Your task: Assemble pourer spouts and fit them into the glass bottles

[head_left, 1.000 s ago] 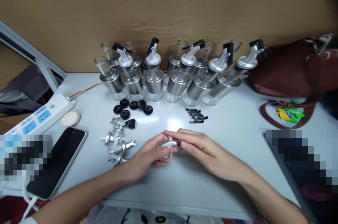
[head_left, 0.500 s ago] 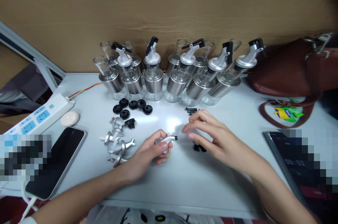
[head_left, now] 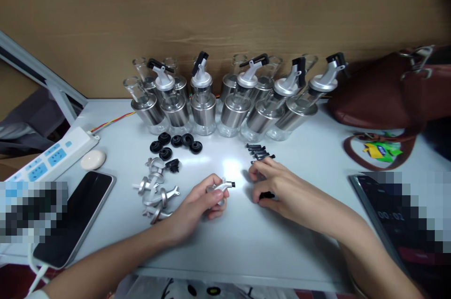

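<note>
My left hand (head_left: 206,200) is closed around a silver bottle pourer (head_left: 220,188), whose spout has a black tip and points right. Its base is partly covered by my fingers. Over some small black parts (head_left: 267,195) on the table, my right hand (head_left: 273,180) is bent down with its fingers curved and apart. Those parts are half hidden under the hand, and no held thing shows. Just beyond it lie several thin black pieces (head_left: 260,151). To the left are several loose silver pourers (head_left: 164,197), black ribbed stoppers (head_left: 165,153) and a black piece (head_left: 172,165).
Glass bottles with steel bands (head_left: 204,109) stand in rows at the back, several topped with pourers. On the left are a power strip (head_left: 52,151), a pale round object (head_left: 93,160) and a phone (head_left: 75,219). A brown bag (head_left: 373,97) and a dark screen (head_left: 384,219) are right.
My right hand has lowered and come nearer, curling its fingers over the small black parts. More of the thin black pieces now show. The left hand keeps its hold on the pourer.
</note>
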The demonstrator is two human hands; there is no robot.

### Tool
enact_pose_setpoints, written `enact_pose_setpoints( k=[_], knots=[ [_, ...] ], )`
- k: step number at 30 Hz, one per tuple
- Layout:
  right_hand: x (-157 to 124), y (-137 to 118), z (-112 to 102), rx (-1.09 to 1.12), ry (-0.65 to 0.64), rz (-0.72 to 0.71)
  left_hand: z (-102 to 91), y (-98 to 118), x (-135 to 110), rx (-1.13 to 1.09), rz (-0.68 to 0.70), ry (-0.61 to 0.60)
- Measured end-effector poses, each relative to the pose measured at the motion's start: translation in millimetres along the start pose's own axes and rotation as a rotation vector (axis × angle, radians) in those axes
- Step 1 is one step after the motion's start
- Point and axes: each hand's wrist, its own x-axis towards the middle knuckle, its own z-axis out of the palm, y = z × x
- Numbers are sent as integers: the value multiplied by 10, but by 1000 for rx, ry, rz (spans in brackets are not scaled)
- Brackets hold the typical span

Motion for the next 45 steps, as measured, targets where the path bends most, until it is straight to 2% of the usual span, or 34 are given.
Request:
enact_pose_setpoints(
  k=[4,7,12,15,27,32,45],
  knots=[
    [20,9,-25,120,74,-68,8,11,-1,-1,0,11],
    [17,38,-85,186,157,-65,7,20,2,4,4,18],
    [-3,109,-128,120,201,34,14,24,3,9,3,20],
    [-2,142,-86,68,202,36,15,23,3,4,1,30],
    [1,130,-46,124,163,40,19,28,15,-26,-3,58],
    [49,88,-18,109,75,4,4,16,16,-20,-4,53],
    [29,73,-35,92,3,104,-13,-6,27,-17,-12,70]
  ],
)
